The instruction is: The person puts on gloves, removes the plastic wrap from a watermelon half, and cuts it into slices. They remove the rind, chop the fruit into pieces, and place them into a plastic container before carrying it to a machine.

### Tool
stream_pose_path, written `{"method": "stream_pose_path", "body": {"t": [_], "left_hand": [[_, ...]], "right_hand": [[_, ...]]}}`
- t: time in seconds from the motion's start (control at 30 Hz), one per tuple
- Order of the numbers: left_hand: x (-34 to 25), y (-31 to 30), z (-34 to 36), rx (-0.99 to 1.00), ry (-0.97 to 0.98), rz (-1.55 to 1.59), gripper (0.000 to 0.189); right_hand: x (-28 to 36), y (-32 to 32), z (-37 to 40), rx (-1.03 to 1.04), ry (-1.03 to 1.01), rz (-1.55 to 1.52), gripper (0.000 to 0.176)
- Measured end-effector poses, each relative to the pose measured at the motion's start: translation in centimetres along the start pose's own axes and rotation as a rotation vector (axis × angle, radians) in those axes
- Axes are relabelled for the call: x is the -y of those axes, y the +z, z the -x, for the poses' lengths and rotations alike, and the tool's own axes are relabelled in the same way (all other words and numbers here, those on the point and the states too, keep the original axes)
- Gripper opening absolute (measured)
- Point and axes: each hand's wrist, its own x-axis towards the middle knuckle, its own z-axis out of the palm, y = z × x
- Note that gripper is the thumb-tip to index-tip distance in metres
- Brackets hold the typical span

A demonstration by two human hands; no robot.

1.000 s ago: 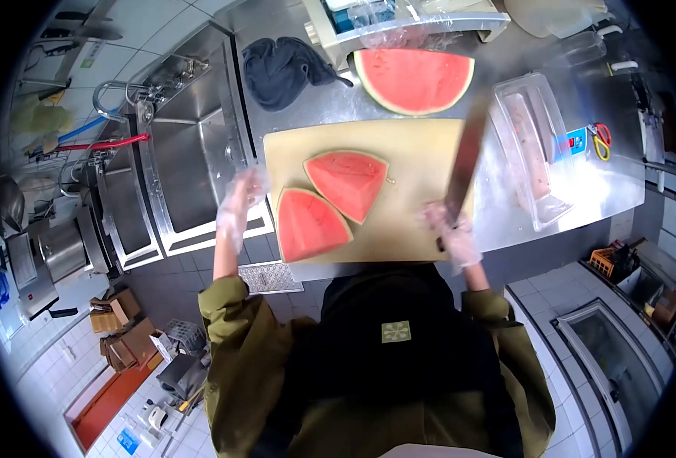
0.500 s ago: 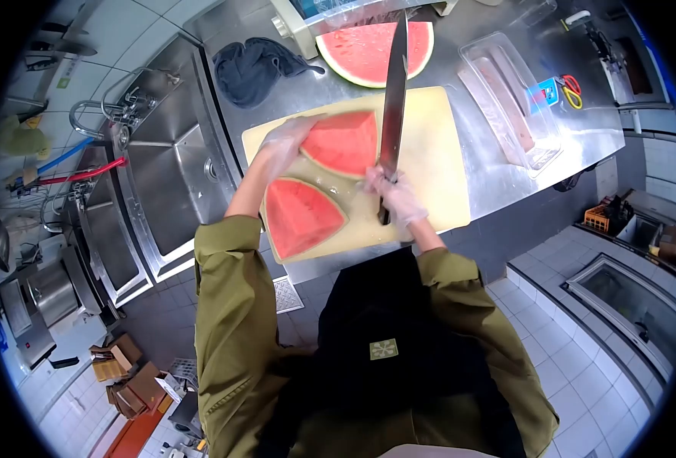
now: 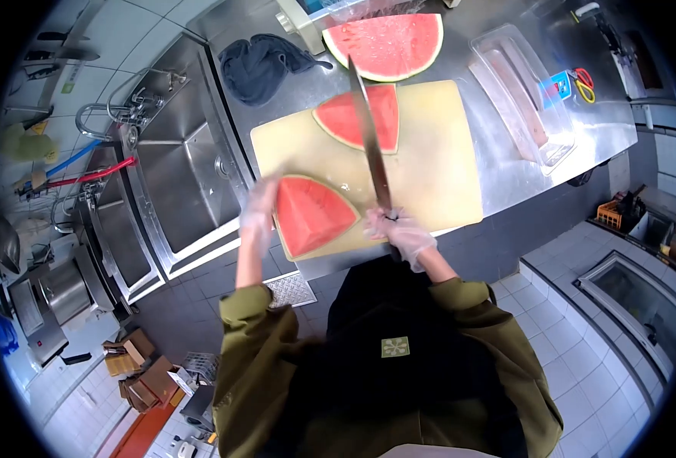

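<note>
In the clear-gloved right hand (image 3: 400, 235), a long, tapering metal knife (image 3: 369, 130)

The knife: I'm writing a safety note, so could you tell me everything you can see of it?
The knife has a long, slim blade that looks like steel, grey with a brownish sheen, tapering to a point. The right hand, in a clear glove, grips the handle and hides most of it. The blade points away from the person, slanting slightly left, over the cutting board. In this view it crosses the farther watermelon wedge; whether it touches it can't be told.
</note>
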Motion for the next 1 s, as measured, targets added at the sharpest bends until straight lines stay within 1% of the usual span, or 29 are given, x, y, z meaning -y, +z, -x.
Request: {"method": "stream_pose_path", "body": {"t": [0.1,0.2,0.23,0.33,0.37,0.4,0.47,0.5,0.53,0.57,0.6,0.63,0.67,0.73,0.77,0.8,0.83,0.87,0.9,1.0], "left_hand": [[-0.1,3.8,2.7,-0.072,-0.061,0.13,0.044],[-0.6,4.9,3.3,-0.137,0.078,0.171,0.042],[-0.4,5.3,3.6,-0.126,0.195,0.232,0.041],[1.1,6.0,3.0,-0.223,0.713,0.003,0.042],[1.4,5.4,3.1,-0.195,0.95,-0.254,0.038],[1.5,5.6,3.4,-0.194,1.064,-0.314,0.038],[1.4,6.2,3.8,-0.186,1.293,-0.429,0.04],[1.7,6.0,3.9,-0.137,1.34,-0.461,0.043],[1.7,5.9,4.2,-0.079,1.376,-0.46,0.044],[1.5,5.8,4.5,-0.019,1.414,-0.458,0.044],[2.8,5.7,4.5,-0.056,1.383,-0.434,0.045],[4.2,5.6,4.6,-0.092,1.351,-0.41,0.046],[4.1,5.6,4.3,-0.074,1.377,-0.416,0.046],[3.7,5.4,4.3,-0.044,1.417,-0.433,0.045],[4.1,5.8,4.2,-0.137,1.395,-0.376,0.034],[4.3,6.2,4.2,-0.227,1.369,-0.314,0.024],[4.3,6.7,4.3,-0.312,1.34,-0.25,0.017],[4.3,7.8,4.6,-0.434,1.218,-0.093,0.017],[3.5,8.5,5.5,-0.433,1.246,-0.134,0.017],[1.8,9.4,6.6,-0.466,1.323,-0.222,0.023]], "right_hand": [[3.6,4.3,1.9,-0.096,0.06,0.02,0.03],[1.9,3.7,0.7,-0.041,-0.075,0.105,0.025],[1.6,3.5,0.3,-0.051,-0.155,0.114,0.023],[1.4,2.7,-0.6,-0.085,-0.391,0.179,0.02],[1.5,2.3,-0.8,-0.099,-0.465,0.222,0.02],[1.5,1.7,-1.0,-0.113,-0.536,0.265,0.02],[0.5,0.2,-1.2,-0.128,-0.608,0.281,0.023],[0.7,-0.1,-0.4,-0.166,-0.638,0.278,0.022],[1.0,-0.4,0.7,-0.205,-0.665,0.272,0.021],[1.5,-1.6,2.5,-0.279,-0.656,0.56,0.017],[3.1,-1.9,5.4,-0.259,-0.276,0.677,0.016],[3.5,-1.7,7.7,-0.268,-0.313,0.699,0.018],[3.2,-1.4,9.4,-0.276,-0.352,0.724,0.02],[2.1,-0.8,11.4,-0.127,-0.29,0.481,0.027],[1.7,-0.3,12.3,-0.068,-0.236,0.367,0.031],[0.7,0.5,12.0,-0.066,-0.306,0.254,0.042],[0.4,0.9,12.4,-0.058,-0.289,0.253,0.041],[0.5,1.2,12.8,-0.05,-0.273,0.253,0.041],[-0.1,1.3,12.7,-0.066,-0.259,0.321,0.042],[-0.3,1.7,12.5,-0.039,-0.228,0.279,0.042]]}}
